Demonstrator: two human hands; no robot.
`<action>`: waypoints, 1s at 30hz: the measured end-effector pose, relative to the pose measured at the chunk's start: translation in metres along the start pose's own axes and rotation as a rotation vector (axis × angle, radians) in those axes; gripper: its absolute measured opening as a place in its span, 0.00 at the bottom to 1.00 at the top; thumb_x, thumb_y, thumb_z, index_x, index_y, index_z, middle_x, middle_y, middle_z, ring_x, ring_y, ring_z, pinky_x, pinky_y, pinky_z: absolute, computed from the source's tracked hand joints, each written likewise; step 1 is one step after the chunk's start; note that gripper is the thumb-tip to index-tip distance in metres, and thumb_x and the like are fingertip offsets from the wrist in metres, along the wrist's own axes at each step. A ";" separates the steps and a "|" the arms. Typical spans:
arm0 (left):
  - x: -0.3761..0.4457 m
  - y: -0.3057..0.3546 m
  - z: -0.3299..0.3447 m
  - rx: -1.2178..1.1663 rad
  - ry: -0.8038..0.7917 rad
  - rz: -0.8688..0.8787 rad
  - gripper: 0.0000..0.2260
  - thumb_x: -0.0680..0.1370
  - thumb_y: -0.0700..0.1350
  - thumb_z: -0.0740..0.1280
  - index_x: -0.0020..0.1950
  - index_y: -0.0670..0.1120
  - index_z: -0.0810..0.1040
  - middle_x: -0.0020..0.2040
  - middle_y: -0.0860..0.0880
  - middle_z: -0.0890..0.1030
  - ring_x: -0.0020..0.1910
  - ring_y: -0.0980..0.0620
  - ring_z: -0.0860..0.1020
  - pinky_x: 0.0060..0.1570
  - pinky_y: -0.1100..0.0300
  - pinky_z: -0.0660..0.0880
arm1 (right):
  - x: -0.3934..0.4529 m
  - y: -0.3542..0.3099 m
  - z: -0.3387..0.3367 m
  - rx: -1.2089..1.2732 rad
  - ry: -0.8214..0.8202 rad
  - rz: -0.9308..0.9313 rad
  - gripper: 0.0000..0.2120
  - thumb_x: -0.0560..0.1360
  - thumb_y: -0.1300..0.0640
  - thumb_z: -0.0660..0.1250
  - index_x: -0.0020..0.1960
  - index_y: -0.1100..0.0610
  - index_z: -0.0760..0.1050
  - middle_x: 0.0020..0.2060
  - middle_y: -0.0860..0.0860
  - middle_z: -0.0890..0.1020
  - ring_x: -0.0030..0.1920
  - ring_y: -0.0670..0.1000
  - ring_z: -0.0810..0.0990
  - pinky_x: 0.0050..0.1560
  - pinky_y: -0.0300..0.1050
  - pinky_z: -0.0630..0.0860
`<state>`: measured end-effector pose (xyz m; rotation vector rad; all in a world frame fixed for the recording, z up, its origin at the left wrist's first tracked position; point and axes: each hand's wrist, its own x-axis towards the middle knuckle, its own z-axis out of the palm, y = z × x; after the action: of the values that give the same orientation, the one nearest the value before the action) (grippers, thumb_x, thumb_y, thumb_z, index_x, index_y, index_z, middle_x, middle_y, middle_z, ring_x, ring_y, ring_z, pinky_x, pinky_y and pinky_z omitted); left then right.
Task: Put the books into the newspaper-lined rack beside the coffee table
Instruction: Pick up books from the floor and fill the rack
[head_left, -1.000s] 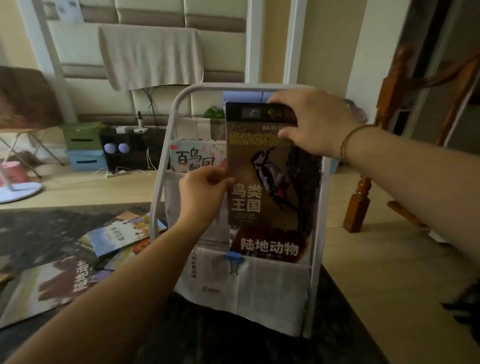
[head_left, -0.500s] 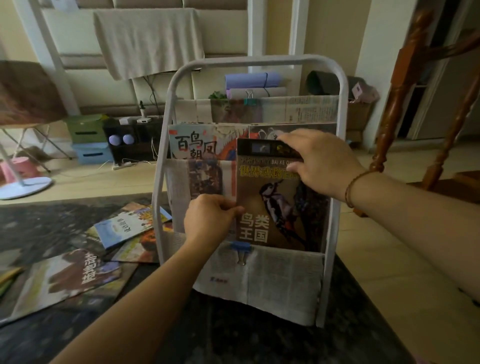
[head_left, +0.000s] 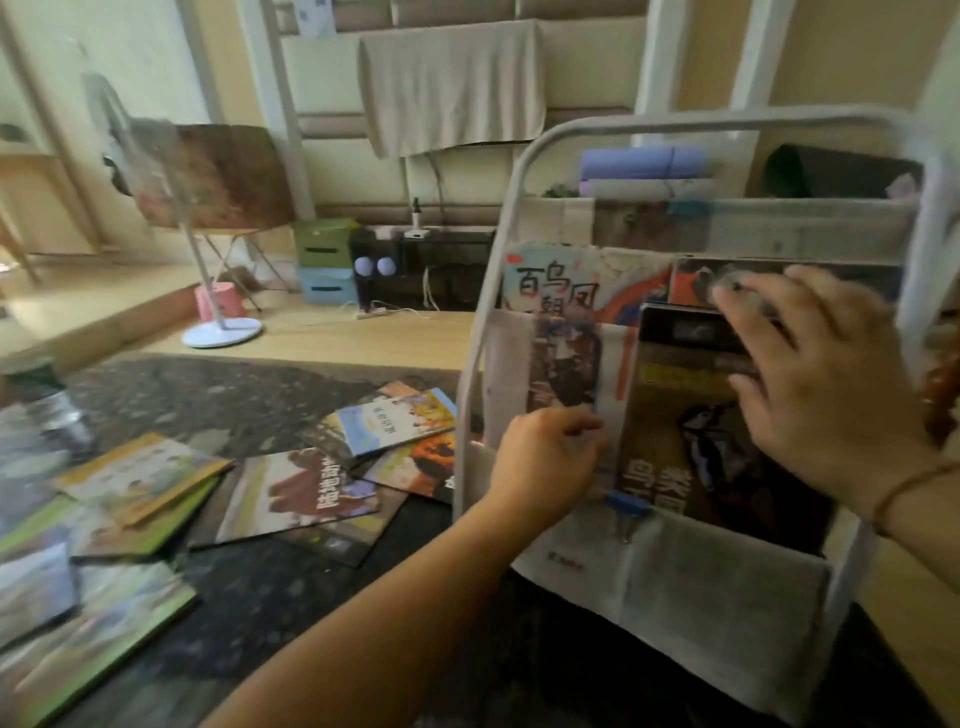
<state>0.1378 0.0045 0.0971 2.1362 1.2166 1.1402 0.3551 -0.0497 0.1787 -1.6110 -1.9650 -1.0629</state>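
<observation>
Two hands at rack, left hand pinching newspaper — right hand spread on bird book.

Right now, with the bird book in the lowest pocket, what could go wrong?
1. The newspaper lining hangs from a blue binder clip; pushing the bird book down may tear it.
2. The left hand pinches the lining's edge and could pull it loose.
3. The rack could tip.
</observation>
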 end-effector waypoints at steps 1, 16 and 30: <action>-0.005 -0.010 -0.008 0.044 0.063 0.077 0.09 0.77 0.46 0.70 0.57 0.50 0.83 0.54 0.54 0.83 0.53 0.59 0.79 0.58 0.63 0.76 | -0.002 -0.014 0.000 0.053 0.081 -0.026 0.29 0.70 0.59 0.67 0.70 0.62 0.69 0.66 0.63 0.71 0.67 0.67 0.66 0.66 0.63 0.61; -0.111 -0.253 -0.150 0.815 -0.407 -0.613 0.33 0.81 0.63 0.54 0.81 0.49 0.49 0.81 0.48 0.47 0.80 0.46 0.45 0.76 0.42 0.47 | -0.019 -0.306 0.100 0.750 -0.516 -0.238 0.34 0.77 0.47 0.64 0.78 0.53 0.56 0.76 0.43 0.53 0.77 0.48 0.49 0.75 0.42 0.50; -0.143 -0.225 -0.155 0.859 -0.457 -0.519 0.28 0.83 0.56 0.54 0.80 0.48 0.53 0.80 0.47 0.56 0.78 0.47 0.56 0.76 0.48 0.53 | 0.009 -0.374 0.151 1.064 -0.823 0.661 0.13 0.74 0.55 0.70 0.57 0.56 0.81 0.51 0.50 0.83 0.56 0.54 0.78 0.59 0.44 0.73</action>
<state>-0.1419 -0.0044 -0.0338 2.1867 2.0664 -0.1471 0.0225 0.0491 -0.0273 -1.8297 -1.6032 0.8998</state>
